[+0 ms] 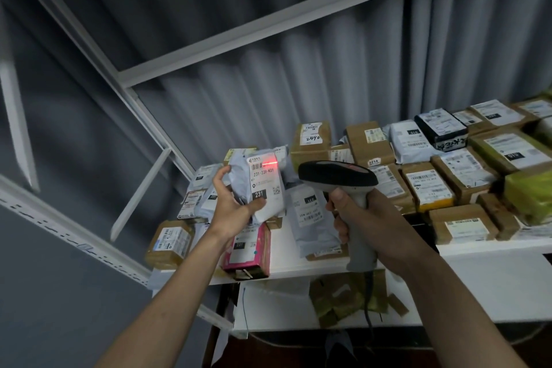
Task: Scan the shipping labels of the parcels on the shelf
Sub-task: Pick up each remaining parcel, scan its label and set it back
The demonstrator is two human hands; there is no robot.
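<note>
White shelf (298,266) against grey curtain, stocked with labelled parcels. Left hand (231,206), fingers curled round a grey mailer (263,185), lifts it label-forward clear of the pile. Right hand (355,218), wrapped on the scanner (337,176) grip, aims its red line across the barcode.

White metal shelf (493,248), crowded behind both grips with brown cardboard boxes (461,222), grey plastic mailers (312,218), one pink carton (249,251).

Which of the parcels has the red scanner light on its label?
The grey plastic mailer bag marked 231-239-K01, which the left hand holds up above the white shelf. The red line crosses its barcode; all other parcels lie unlit on the shelf.
</note>
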